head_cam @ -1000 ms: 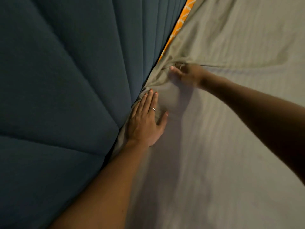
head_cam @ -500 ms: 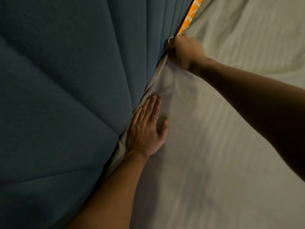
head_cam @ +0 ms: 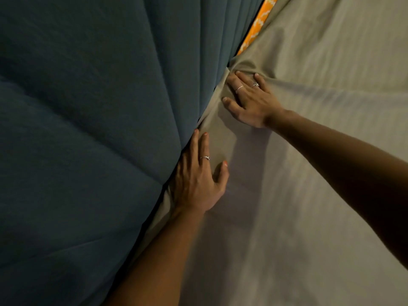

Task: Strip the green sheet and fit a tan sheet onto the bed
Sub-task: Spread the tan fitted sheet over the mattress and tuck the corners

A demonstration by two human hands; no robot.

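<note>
Both hands, left hand [head_cam: 196, 182] & right hand [head_cam: 249, 100], flat on tan sheet [head_cam: 309, 195], edge along headboard [head_cam: 99, 129].

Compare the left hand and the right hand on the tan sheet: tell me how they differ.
The left hand lies nearer the camera, fingers pointing along the headboard seam; the right hand is farther up, fingers aimed toward the seam. One ring shows on the left hand, two on the right. The sheet bunches into folds by the right hand and lies smoother by the left. Both rest flat on the sheet, fingers fairly straight.
</note>
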